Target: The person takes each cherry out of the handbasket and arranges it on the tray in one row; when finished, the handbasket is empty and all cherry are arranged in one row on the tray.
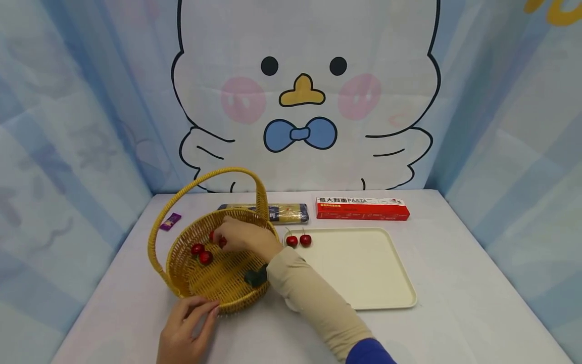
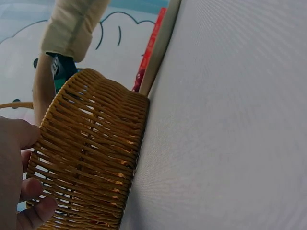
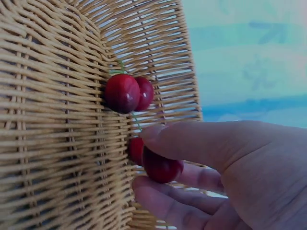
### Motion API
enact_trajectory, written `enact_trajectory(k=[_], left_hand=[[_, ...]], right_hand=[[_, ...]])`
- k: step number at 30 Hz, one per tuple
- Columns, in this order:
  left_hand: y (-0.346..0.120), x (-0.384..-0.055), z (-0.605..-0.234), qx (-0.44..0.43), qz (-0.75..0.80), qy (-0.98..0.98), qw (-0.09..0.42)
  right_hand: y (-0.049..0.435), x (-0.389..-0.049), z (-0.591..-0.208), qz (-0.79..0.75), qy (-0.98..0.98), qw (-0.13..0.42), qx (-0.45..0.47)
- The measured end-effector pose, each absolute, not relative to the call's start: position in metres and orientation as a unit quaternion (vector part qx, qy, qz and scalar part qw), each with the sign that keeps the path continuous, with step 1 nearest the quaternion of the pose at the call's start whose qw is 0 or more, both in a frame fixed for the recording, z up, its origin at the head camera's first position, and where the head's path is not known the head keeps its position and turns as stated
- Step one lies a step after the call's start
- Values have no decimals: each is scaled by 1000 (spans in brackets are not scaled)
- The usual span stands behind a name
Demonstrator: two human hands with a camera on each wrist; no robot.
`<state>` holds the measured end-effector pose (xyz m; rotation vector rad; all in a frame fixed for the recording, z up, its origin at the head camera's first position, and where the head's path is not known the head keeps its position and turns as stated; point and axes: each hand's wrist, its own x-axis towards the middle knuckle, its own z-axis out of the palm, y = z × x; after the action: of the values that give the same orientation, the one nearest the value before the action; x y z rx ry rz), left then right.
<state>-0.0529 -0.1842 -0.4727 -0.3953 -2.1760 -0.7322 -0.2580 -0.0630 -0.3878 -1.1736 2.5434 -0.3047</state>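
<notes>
Right grip [image 3: 225,172] of mine is clamped on a glossy, round, dark-red cherry [image 3: 165,168], pinched between thumb and fingers inside the basket [image 1: 211,285]. My left grip [image 1: 187,328] holds the near rim. Basket is coarse yellow wicker with an arched handle [image 1: 261,199]. Three smooth cherries [image 3: 122,93] lie close by. My right forearm, in a beige sleeve [image 1: 318,298], reaches across the rim.

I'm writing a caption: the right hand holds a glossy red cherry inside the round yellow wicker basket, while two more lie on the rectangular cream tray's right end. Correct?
No: the head view shows those two red cherries at the left end of the tray. The rest stands.
</notes>
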Motion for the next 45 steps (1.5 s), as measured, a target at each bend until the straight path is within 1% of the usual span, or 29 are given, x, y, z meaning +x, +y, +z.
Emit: enact_trajectory(k=[7,16,20,25,29,35,42,45], left_hand=[[-185,-51,-472,-143,-293,-869,373],[-187,-52,-473,-151,-288,-863,387],[-187,-53,-474,-153,-288,-861,391],[-188,-53,-475,-154,-288,-862,387],[-188,-51,-475,-144,-288,-870,374],[-186,-52,-474,-148,-296,-864,380],[-184,-51,-473,-142,-297,-867,374],[-184,-52,-473,-148,-297,-863,381]], right_hand=[[-41,-255,-380,-131,895,137,-405],[-9,-247,-370,-173,906,74,-378],[6,-244,-370,-214,904,60,-364],[26,-237,-373,-249,905,46,-342],[41,-232,-376,-270,902,28,-335],[63,-223,-383,-291,902,19,-319],[86,-226,-399,-292,912,-10,-287],[96,-230,-405,-300,916,-18,-264]])
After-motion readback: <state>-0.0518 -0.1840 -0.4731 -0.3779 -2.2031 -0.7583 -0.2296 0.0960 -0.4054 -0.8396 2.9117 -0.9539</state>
